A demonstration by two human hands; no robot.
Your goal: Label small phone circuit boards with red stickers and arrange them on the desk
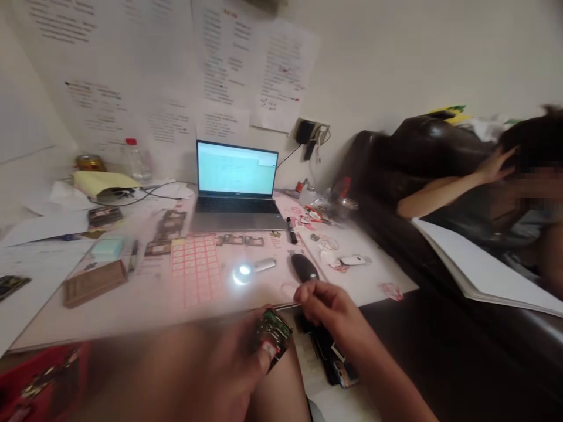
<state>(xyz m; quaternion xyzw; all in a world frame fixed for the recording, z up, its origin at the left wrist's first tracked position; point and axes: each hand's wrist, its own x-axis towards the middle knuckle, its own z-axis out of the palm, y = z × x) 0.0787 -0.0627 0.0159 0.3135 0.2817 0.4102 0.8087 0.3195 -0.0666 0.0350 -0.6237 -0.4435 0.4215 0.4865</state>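
Note:
My left hand, partly blurred, is closed on a small green circuit board with a red and white label. The board is tilted above my lap, just past the table's near edge. My right hand pinches a thin metallic tool, whose end points at the board's upper edge; its kind is too blurred to tell, as is whether it touches. Beyond the right fingers lies a dark oval object on the table. A lit lamp with a silver handle shines near the table's middle.
An open laptop stands at the back. A red-lined sheet, a cardboard box, a black marker and several dark modules lie around. A red bin is at lower left. Another person sits on the dark sofa.

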